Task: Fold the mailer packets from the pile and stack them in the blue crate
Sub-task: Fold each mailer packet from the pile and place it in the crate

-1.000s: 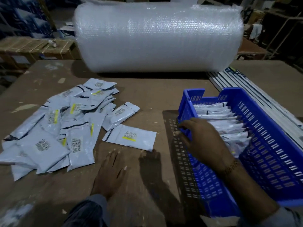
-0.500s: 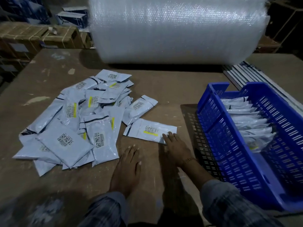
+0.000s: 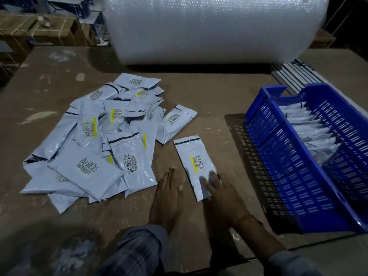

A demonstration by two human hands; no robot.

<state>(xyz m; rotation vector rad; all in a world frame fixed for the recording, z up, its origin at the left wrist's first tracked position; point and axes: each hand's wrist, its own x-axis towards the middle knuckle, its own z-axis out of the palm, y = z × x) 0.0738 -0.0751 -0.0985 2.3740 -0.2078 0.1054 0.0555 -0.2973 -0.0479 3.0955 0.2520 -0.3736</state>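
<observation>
One flat pale-grey plastic mailer packet with a yellow-striped barcode label [image 3: 194, 167] lies alone on the brown table [image 3: 209, 100], between the loose pile of grey mailer packets [image 3: 103, 140] and the blue slotted plastic crate [image 3: 294, 176]. Its long axis runs away from the person, near end under the right hand [image 3: 221, 188], whose straight fingers press it flat. Left hand [image 3: 168, 193] rests flat and relaxed on the table just beside, holding nothing; the right looks better placed for the fold.
</observation>
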